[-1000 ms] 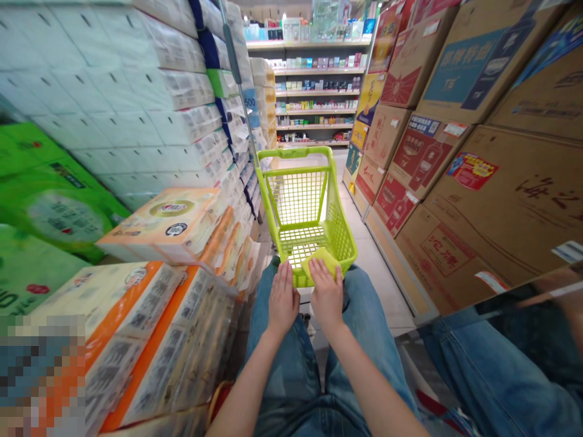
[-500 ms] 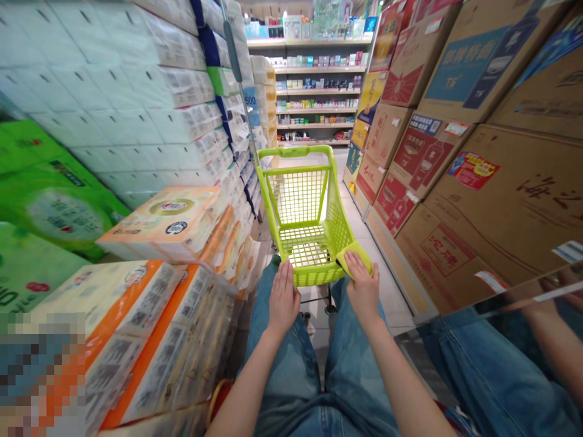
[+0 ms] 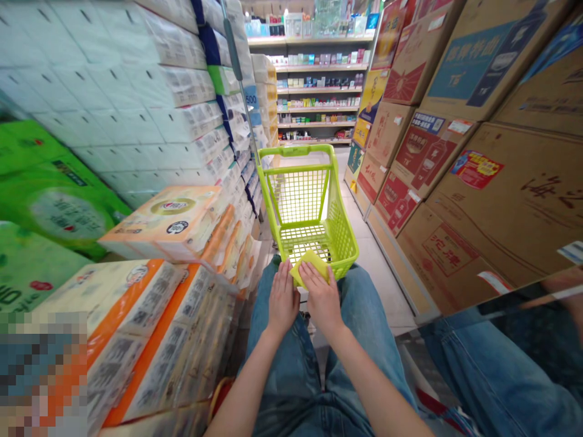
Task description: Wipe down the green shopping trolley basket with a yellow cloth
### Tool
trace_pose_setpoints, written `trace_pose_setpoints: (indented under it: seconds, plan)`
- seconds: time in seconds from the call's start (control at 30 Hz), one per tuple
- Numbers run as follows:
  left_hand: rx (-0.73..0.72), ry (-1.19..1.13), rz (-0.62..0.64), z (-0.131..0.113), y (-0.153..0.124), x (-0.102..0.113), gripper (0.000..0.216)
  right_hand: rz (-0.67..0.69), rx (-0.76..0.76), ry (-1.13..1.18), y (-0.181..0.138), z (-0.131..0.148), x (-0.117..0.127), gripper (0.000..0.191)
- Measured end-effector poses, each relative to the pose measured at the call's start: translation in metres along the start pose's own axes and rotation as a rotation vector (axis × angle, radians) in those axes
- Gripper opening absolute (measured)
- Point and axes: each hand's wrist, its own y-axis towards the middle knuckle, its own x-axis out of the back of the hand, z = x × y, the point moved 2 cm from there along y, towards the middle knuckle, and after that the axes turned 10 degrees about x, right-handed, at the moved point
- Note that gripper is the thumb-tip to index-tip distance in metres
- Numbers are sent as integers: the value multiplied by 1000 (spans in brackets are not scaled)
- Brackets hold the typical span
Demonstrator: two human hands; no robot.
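A lime-green plastic shopping cart (image 3: pixel 337 182) stands in the aisle just in front of my knees. My right hand (image 3: pixel 321 297) presses a yellow-green cloth (image 3: pixel 310 264) flat against the cart's near rim, fingers laid over it. My left hand (image 3: pixel 281 298) rests flat on my left knee in blue jeans, fingers stretched out and empty, its fingertips close to the cloth.
Stacked tissue packs (image 3: pixel 173 224) and green packs (image 3: pixel 50 194) wall the left side. Cardboard cartons (image 3: pixel 501 200) line the right. Stocked shelves (image 3: pixel 314 91) close the aisle's far end. A reflective surface (image 3: pixel 501 364) at lower right mirrors my jeans.
My right hand slid the cloth from the cart's near right corner leftward to the middle of the near rim, close to my left hand. The left hand stayed on the knee.
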Motion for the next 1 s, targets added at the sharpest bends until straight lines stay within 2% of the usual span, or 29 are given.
trace_pose_setpoints:
  seconds: [0.1, 0.23, 0.3, 0.4, 0.6, 0.7, 0.77, 0.87, 1.0]
  plan:
    - [2, 23, -17, -1, 1, -1, 77, -20, -26, -43, -13, -34, 19, 69]
    - [15, 23, -17, -3, 1, -2, 79, -119, -191, -138, -29, -84, 41, 73]
    - [16, 11, -25, -4, 1, -2, 79, -160, -248, -175, -30, -96, 44, 75]
    - [15, -6, -40, -4, 1, -2, 79, -156, -264, -191, -24, -85, 35, 74]
    - [2, -15, -9, 0, 0, -1, 76, -60, -110, -43, 4, -9, -4, 65]
    - [0, -3, 2, 1, -1, -1, 73, -27, -40, 5, 11, 7, -10, 63]
    - [0, 8, -5, 1, -1, -1, 73, -9, 0, 13, 8, 3, -6, 64]
    - [2, 15, -16, -1, 0, -1, 75, 9, 32, -13, -5, -19, 9, 68]
    - [9, 15, -22, -4, 1, 0, 77, -64, -70, -108, -25, -66, 32, 74]
